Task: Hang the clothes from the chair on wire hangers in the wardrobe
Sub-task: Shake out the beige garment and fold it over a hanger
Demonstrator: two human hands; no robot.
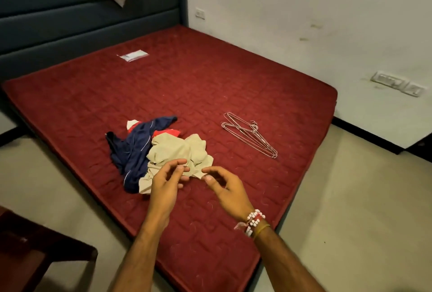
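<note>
both empty, loosely curled, left hand (pixel 167 180) and right hand (pixel 225 187) at near edge of clothes pile (pixel 163 149), wire hangers (pixel 251 136) apart

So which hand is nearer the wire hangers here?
Right. The right hand is left of the wire hangers, closer to the camera; the left hand is farther left, over the beige garment.

A pile of clothes (pixel 159 149) lies near the front edge of a mattress (pixel 187 81), with a bunch of wire hangers (pixel 250 136) to its right, well apart from it. The person's left hand (pixel 167 180) and right hand (pixel 226 188) hover side by side at the pile's near edge. Behind the mattress stands a headboard (pixel 81 18), a wall (pixel 304 11) runs along its right side, and a piece of furniture (pixel 35 245) sits on the floor (pixel 350 198) at lower left
</note>
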